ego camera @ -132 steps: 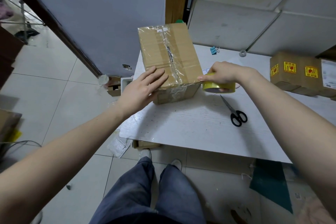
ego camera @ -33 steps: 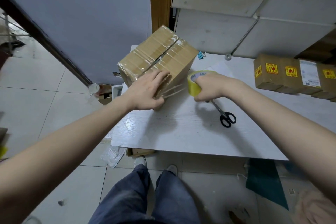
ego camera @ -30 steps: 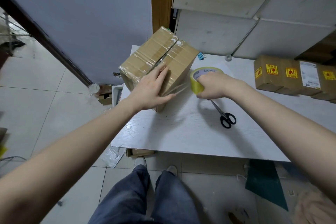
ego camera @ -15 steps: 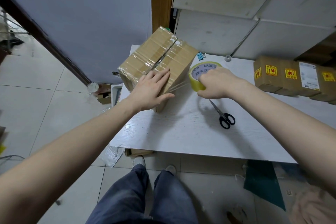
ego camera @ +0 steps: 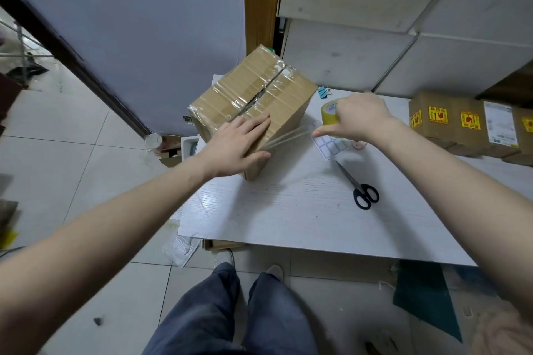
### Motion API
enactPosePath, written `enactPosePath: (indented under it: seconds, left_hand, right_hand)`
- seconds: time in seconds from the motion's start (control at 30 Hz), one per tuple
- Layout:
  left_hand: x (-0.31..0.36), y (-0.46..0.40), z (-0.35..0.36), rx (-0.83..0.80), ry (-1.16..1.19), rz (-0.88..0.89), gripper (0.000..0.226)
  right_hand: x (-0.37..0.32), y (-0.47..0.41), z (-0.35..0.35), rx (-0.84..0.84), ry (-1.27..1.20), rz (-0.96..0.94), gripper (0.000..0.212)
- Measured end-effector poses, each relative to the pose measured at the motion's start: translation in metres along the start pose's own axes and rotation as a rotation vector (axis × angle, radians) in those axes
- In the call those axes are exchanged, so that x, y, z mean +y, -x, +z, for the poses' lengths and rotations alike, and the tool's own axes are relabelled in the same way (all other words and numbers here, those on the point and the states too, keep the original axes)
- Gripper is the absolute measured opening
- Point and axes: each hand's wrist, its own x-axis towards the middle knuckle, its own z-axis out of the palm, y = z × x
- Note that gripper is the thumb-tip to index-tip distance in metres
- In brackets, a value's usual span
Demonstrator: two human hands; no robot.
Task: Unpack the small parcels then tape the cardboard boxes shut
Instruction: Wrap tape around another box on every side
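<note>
A white table [ego camera: 288,210] stands on a tiled floor, against a grey wall. The cardboard box [ego camera: 253,106] rests on its far-left corner, flaps taped. The left hand [ego camera: 236,144] presses flat on the box. The right hand [ego camera: 357,117] grips the tape roll [ego camera: 328,112], its strip stretched to the box. 1 pair of scissors [ego camera: 357,184] lies nearby.

Cardboard box [ego camera: 253,106] sits on the table [ego camera: 288,210] at its far-left corner, tilted. Left hand [ego camera: 233,147] lies flat on the box's near top edge. Right hand [ego camera: 357,118] is just right of the box w/ the tape roll [ego camera: 328,112] — a tape strip [ego camera: 288,138] runs from roll to box. Label sheet [ego camera: 331,144] lies under the right hand; scissors [ego camera: 357,184] nearer, right of centre. Binder clip [ego camera: 324,92] behind the roll. Small boxes [ego camera: 461,130] line the table's far right.
</note>
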Motion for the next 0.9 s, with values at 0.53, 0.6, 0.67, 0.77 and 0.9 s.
enactPosePath:
  seconds: [0.53, 0.6, 0.67, 0.77, 0.9]
  left_hand:
    - [-0.004, -0.015, -0.013, 0.116, 0.083, -0.137, 0.074]
    - [-0.004, -0.016, -0.012, 0.133, 0.117, -0.157, 0.080]
    - [-0.005, -0.017, -0.011, 0.134, 0.117, -0.149, 0.086]
    - [-0.006, -0.018, -0.010, 0.123, 0.106, -0.158, 0.090]
    - [-0.003, -0.018, -0.008, 0.148, 0.093, -0.155, 0.082]
  right_hand:
    - [-0.021, 0.010, -0.005, -0.070, -0.245, -0.122, 0.035]
    - [-0.019, 0.008, -0.001, -0.072, -0.257, -0.116, 0.035]
    - [-0.016, 0.007, 0.001, -0.073, -0.256, -0.112, 0.035]
    - [-0.014, 0.003, 0.003, -0.037, -0.263, -0.111, 0.036]
    - [-0.012, -0.004, 0.002, -0.036, -0.275, -0.120, 0.035]
